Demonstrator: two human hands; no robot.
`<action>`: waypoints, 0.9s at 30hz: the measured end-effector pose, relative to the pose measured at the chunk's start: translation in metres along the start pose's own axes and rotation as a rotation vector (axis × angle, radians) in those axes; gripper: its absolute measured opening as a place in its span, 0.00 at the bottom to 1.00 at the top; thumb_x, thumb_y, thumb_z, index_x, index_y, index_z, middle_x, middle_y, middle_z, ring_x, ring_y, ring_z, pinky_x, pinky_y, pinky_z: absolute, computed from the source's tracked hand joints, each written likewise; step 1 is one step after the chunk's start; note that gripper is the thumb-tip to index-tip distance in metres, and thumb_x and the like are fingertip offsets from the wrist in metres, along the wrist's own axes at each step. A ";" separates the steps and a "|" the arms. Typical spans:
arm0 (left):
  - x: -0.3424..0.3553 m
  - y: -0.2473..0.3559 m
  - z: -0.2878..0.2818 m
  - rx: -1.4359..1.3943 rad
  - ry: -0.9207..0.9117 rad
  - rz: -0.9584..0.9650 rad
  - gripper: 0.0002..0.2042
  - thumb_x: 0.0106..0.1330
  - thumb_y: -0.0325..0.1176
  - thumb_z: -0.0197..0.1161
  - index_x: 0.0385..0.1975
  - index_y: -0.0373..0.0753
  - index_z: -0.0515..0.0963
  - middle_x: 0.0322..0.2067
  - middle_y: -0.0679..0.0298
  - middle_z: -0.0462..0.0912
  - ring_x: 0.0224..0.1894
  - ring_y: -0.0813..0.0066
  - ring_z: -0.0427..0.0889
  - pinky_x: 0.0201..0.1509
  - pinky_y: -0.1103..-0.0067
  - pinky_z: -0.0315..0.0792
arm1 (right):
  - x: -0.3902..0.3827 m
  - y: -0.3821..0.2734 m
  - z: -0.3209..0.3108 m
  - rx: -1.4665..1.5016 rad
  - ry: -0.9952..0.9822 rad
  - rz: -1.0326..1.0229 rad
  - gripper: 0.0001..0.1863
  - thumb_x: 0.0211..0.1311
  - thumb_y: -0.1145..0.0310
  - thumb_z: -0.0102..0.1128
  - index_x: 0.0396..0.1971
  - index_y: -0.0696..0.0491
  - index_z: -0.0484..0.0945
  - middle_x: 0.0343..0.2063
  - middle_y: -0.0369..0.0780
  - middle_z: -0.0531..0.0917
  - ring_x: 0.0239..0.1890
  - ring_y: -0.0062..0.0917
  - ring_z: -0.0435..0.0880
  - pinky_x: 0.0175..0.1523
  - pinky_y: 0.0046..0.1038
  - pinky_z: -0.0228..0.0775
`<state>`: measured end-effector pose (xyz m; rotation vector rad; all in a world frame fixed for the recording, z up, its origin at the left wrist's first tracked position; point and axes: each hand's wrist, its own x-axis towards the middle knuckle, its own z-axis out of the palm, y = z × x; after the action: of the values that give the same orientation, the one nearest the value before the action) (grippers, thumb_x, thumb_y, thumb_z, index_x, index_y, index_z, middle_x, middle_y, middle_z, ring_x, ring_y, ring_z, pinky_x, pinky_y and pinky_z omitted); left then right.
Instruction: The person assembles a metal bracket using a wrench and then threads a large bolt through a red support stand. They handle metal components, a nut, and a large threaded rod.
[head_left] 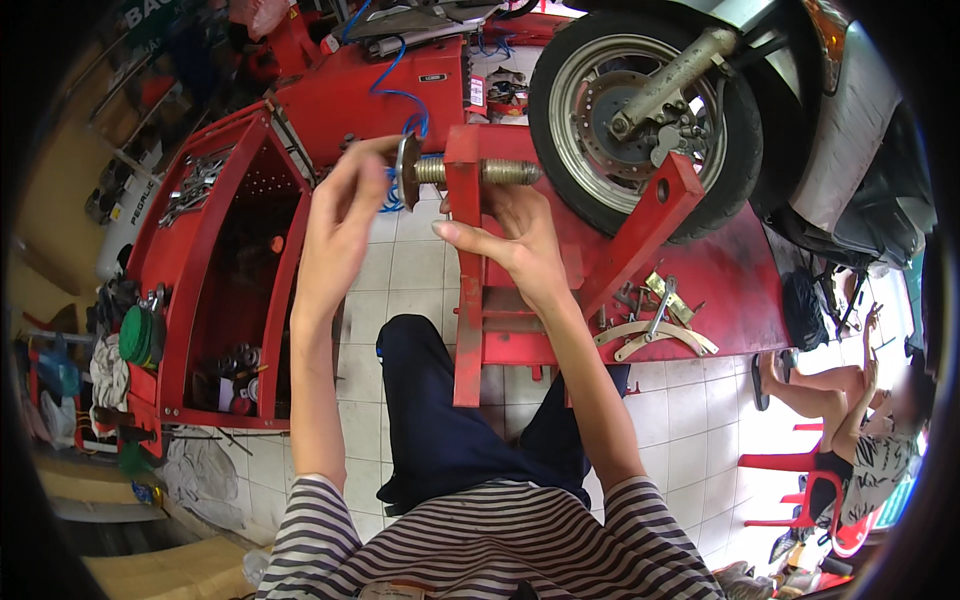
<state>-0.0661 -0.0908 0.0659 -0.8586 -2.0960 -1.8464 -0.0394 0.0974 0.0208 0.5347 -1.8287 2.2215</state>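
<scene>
A thick threaded screw (pixel 510 172) runs sideways through the top of a red metal upright (pixel 465 260), with a round metal disc (pixel 408 174) on its left end. At the disc's rim is my left hand (pixel 340 225); its fingers are smeared by motion, so their grip is unclear. My right hand (pixel 520 245) wraps the upright just below the screw, thumb across the front and fingers partly hidden behind. The upright belongs to a red clamp-like frame at the near end of a red platform (pixel 740 275).
A motorcycle wheel (pixel 640 125) stands on the platform behind a slanted red bar (pixel 645 235). Curved brake shoes (pixel 660 338) and small parts lie right. A red tool cart (pixel 215 290) with wrenches (pixel 197 185) stands left. A person (pixel 850 400) sits far right.
</scene>
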 end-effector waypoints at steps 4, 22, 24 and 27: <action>-0.001 0.006 -0.020 0.039 -0.060 0.457 0.15 0.51 0.17 0.71 0.38 0.37 0.79 0.48 0.58 0.83 0.52 0.67 0.77 0.61 0.70 0.68 | 0.001 -0.002 0.006 0.004 0.029 -0.031 0.33 0.45 0.72 0.79 0.52 0.64 0.74 0.46 0.45 0.82 0.54 0.29 0.79 0.65 0.34 0.64; -0.153 -0.151 0.044 -0.461 0.478 -0.405 0.10 0.76 0.39 0.52 0.39 0.39 0.70 0.22 0.70 0.65 0.18 0.86 0.58 0.23 0.85 0.51 | -0.204 -0.017 -0.103 -0.140 -0.372 0.385 0.22 0.62 0.70 0.67 0.56 0.55 0.76 0.48 0.41 0.85 0.49 0.30 0.85 0.56 0.31 0.74; -0.159 -0.188 0.036 -0.487 0.463 -0.415 0.11 0.76 0.41 0.53 0.36 0.40 0.69 0.19 0.70 0.64 0.15 0.87 0.55 0.20 0.85 0.48 | -0.228 -0.003 -0.123 -0.338 -0.272 0.397 0.20 0.64 0.69 0.66 0.55 0.54 0.77 0.44 0.41 0.85 0.44 0.28 0.85 0.51 0.29 0.75; -0.159 -0.212 0.043 -0.527 0.536 -0.522 0.12 0.76 0.41 0.53 0.33 0.41 0.69 0.17 0.72 0.63 0.14 0.88 0.54 0.19 0.85 0.47 | -0.244 0.014 -0.142 -0.511 -0.037 0.475 0.16 0.66 0.69 0.63 0.52 0.54 0.77 0.39 0.38 0.85 0.39 0.22 0.84 0.44 0.25 0.73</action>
<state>-0.0461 -0.1024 -0.2018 0.1599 -1.5986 -2.5823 0.1576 0.2494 -0.1139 0.0412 -2.6344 1.8557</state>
